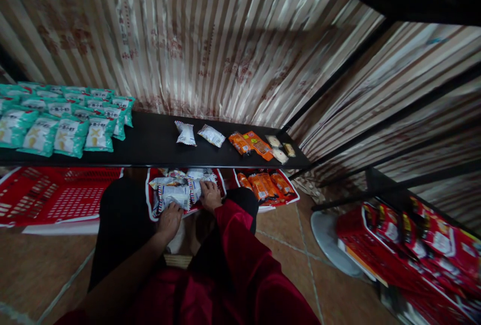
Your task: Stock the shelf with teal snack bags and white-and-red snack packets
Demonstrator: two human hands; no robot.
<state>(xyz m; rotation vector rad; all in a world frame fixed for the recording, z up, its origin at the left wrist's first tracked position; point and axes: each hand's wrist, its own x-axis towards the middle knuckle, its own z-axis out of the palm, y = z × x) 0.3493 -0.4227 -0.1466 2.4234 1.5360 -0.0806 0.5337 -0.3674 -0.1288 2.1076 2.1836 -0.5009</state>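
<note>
Both hands [171, 220] [211, 196] touch silvery packets [175, 196], grip unclear, the front one's long axis running sideways.

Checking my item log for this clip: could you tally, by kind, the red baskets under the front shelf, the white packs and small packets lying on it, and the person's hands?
Red baskets: 3 (left basket, middle basket, right basket)
White packs on the shelf: 2
Small packets: 3
Hands: 2 (left hand, right hand)
Total: 10
</note>
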